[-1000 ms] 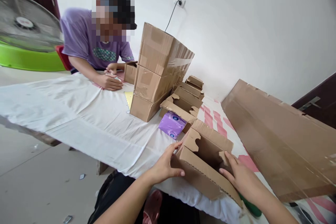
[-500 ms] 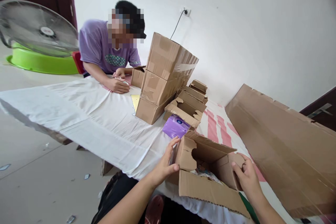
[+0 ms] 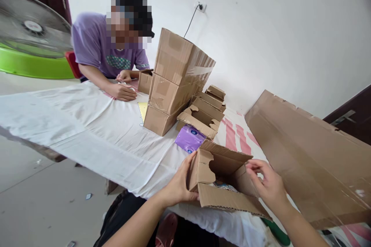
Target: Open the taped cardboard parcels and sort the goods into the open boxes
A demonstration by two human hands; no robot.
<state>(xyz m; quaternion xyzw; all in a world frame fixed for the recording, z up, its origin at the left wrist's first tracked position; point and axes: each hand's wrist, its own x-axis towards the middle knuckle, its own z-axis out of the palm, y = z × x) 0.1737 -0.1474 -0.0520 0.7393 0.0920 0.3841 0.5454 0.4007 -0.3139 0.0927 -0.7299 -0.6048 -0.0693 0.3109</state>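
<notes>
Our left hand (image 3: pixel 177 186) is closed on the left end of an open cardboard box (image 3: pixel 224 164): the thumb lies along the front corner and the fingers wrap up round the side flap, so it has a firm hold. Our right hand (image 3: pixel 268 186) is at the other end, half open with the fingers loosely curled and spread. Its fingertips reach the top edge of the right end flap, and we cannot tell whether they pinch it or only touch it. The cardboard box sits at the near edge of the table, on the white cloth (image 3: pixel 95 135), with all its flaps up and the front flap folded out towards us. Something printed lies low inside, too hidden to make out. Just behind the box's left corner lies a purple packet (image 3: pixel 189 142), and behind that a row of open boxes (image 3: pixel 204 112) runs back towards the wall. To the left of the row stands a stack of three taped boxes (image 3: pixel 174 81), tilted a little in this view. A big flat sheet of cardboard (image 3: pixel 307 154) fills the right side, near our right hand, lying over a pink striped cloth (image 3: pixel 232 136). At the far end of the table another person in a purple shirt (image 3: pixel 95 46) leans on their arms, their hands (image 3: pixel 123 90) resting on the cloth beside a small box (image 3: pixel 144 81). A fan (image 3: pixel 27 27) and a green basin (image 3: pixel 34 67) stand at the far left.
</notes>
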